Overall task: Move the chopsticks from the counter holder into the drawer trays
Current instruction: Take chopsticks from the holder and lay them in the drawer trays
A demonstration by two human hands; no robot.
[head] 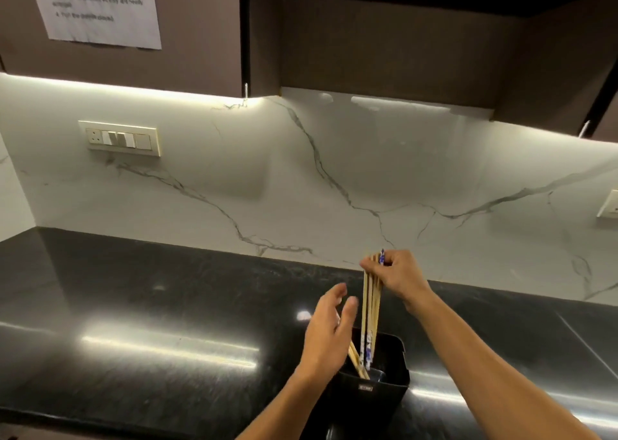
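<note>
1. A white marble wall with grey veins (301,172) fills the middle of the view from 9 o'clock to 3 o'clock.
2. A glossy black stone table (133,306) runs across the lower part and reflects strips of light.
3. Dark brown upper cabinets (401,48) span the top, around 12 o'clock.
4. A white printed paper sheet (100,8) is stuck to the cabinet front at 11 o'clock; its text is too blurred to read.
5. A black rectangular plastic holder (398,342) stands on the table at 5 o'clock, close to the near edge.
6. The left hand (329,332) hovers at the holder's 9 o'clock side, fingers loose and spread, grasping nothing.
7. The right hand (398,272) is above the holder at its 12 o'clock, fingertips pinching a bundle by its upper ends.
8. That bundle of pale wooden chopsticks (370,306), some with blue-and-white patterned ends, hangs almost upright, its lower tips inside the holder's opening.
9. A few more leaning wooden chopsticks (356,359) rest inside the holder, partly hidden by the left hand.
10. A cream switch plate (119,138) sits on the wall at 10 o'clock.
</note>
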